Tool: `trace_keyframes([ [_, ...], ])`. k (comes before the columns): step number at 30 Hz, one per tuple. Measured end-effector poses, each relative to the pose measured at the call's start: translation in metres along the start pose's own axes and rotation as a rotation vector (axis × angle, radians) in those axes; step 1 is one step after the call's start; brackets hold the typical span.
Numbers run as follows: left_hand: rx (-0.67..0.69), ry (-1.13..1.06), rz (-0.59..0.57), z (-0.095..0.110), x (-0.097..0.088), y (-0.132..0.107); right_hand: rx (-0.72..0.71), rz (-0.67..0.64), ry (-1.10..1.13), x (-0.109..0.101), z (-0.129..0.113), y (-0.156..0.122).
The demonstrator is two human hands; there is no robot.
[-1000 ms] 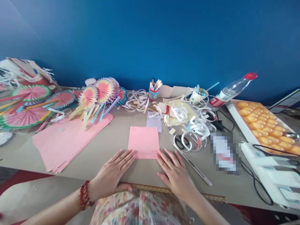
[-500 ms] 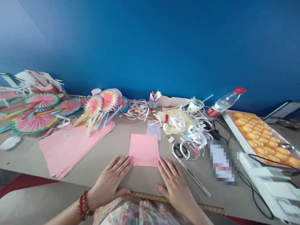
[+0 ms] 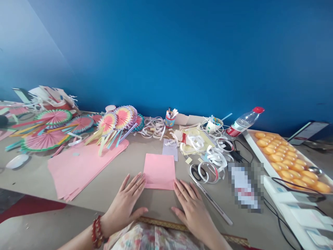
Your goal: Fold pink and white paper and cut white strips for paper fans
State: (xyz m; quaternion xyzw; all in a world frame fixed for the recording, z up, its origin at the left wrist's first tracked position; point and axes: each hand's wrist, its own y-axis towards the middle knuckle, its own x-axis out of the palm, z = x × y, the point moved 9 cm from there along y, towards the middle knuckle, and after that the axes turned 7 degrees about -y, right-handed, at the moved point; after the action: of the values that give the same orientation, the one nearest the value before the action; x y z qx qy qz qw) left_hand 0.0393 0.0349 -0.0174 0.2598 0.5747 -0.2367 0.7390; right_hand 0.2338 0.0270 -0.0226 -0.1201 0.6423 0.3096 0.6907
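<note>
A square of pink paper [image 3: 159,171] lies flat on the table in front of me, with a narrow crease or strip along its near edge. My left hand [image 3: 127,199] rests palm down, its outstretched fingertips on the paper's lower left corner. At the lower right corner, the fingertips of my right hand [image 3: 191,205] touch the paper, the fingers straight and the thumb apart. Neither hand grips anything. Just right of my right hand lies a slim white utility knife [image 3: 215,205]. Black-handled scissors [image 3: 197,172] lie beyond it, partly under white paper strips [image 3: 218,156].
Pink sheets [image 3: 80,170] lie stacked at left, below several pleated paper fans [image 3: 108,123]. A white mouse [image 3: 17,161] sits far left. Behind are a pen cup [image 3: 170,121] and a leaning bottle [image 3: 244,122]. At right are a tray of orange domes [image 3: 286,158] and cables.
The view has tilted slightly, so the table sits a little lower in it. Both hands stay spread at the pink paper's near corners, with barely any movement.
</note>
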Motion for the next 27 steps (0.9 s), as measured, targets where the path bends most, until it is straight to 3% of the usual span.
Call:
trace_keyframes([
  [3, 0.053, -0.008, -0.004, 0.013, -0.001, 0.016, 0.006, 0.028, -0.021, 0.0, -0.001, 0.002],
  [8, 0.151, -0.077, -0.07, 0.03, 0.018, 0.032, 0.049, 0.048, -0.033, -0.003, -0.007, 0.003],
  [14, 0.177, -0.136, -0.083, 0.028, 0.028, 0.032, -0.03, 0.021, 0.04, -0.004, -0.029, 0.016],
  [19, 0.171, -0.187, -0.099, 0.026, 0.029, 0.033, -0.057, -0.011, 0.072, 0.005, -0.031, 0.015],
  [24, 0.145, -0.26, -0.096, 0.021, 0.021, 0.029, -0.06, 0.003, 0.093, 0.002, -0.025, 0.016],
  [27, 0.053, -0.291, 0.005, 0.008, 0.01, 0.026, -0.009, 0.063, 0.133, -0.005, -0.021, 0.026],
])
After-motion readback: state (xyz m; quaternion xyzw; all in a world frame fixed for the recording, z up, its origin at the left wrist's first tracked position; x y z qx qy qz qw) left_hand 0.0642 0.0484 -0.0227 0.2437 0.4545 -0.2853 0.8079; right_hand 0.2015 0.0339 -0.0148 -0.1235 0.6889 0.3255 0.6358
